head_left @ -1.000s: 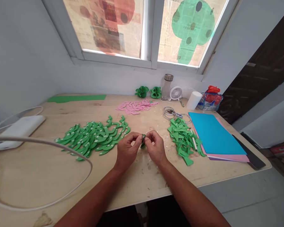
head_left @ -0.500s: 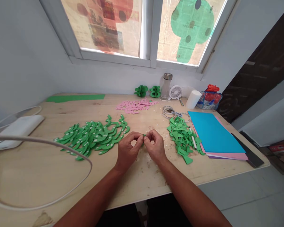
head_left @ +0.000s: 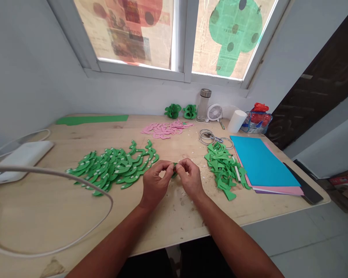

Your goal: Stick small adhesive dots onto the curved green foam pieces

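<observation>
Near the table's front middle, my left hand and my right hand meet, both pinching one small green paper piece between thumbs and fingers. Much of that piece is hidden by the fingertips. Left of my hands lies a spread pile of curved green paper pieces with small white patches. To the right is a heap of green paper scraps with a white pen on it. Pink paper cutouts lie farther back.
Two green paper shapes, a glass bottle and a small fan stand by the wall. Tape rolls lie behind the scraps, blue sheets to the right. A cable loops at the left front.
The fingertips of my two hands have moved slightly apart, and more of the green paper piece shows between and below them. The piles look unchanged.
</observation>
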`<state>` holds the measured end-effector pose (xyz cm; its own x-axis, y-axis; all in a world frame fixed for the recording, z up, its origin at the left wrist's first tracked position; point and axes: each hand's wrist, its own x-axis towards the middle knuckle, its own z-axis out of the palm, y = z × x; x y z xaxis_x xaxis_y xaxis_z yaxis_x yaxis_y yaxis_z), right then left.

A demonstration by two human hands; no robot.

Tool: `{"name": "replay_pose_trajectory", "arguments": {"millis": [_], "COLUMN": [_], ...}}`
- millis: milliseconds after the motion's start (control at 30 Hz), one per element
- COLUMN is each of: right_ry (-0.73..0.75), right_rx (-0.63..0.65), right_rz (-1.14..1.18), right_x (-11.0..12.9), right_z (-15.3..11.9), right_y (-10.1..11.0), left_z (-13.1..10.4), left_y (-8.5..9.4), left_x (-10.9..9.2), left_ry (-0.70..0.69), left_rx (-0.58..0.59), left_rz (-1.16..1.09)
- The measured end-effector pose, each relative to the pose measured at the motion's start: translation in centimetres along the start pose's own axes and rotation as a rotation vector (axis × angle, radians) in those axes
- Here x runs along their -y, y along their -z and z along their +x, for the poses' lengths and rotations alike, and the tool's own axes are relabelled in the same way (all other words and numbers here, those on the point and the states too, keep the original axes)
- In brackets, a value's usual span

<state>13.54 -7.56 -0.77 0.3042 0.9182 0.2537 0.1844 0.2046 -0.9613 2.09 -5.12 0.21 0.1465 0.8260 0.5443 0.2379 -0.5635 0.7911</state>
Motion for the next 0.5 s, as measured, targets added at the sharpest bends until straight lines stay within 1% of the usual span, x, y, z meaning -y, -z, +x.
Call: {"name": "replay_pose_trajectory", "arguments": {"millis": [233,500], "right_ry": [-0.018,-0.002], "right_rx": [0.006,0.002], "right_rz": [0.017,-0.024], "right_x": [-0.33,-0.07], "right_z": [0.17,0.13], "right_y": [0.01,-0.11], "left_z": [-0.08,-0.03], "left_y": [-0.09,-0.16], "left_x": [-0.04,0.50], "left_ry": [0.003,0.074], "left_rx": [-0.003,-0.024], "left_rz": [0.015,-0.045]}}
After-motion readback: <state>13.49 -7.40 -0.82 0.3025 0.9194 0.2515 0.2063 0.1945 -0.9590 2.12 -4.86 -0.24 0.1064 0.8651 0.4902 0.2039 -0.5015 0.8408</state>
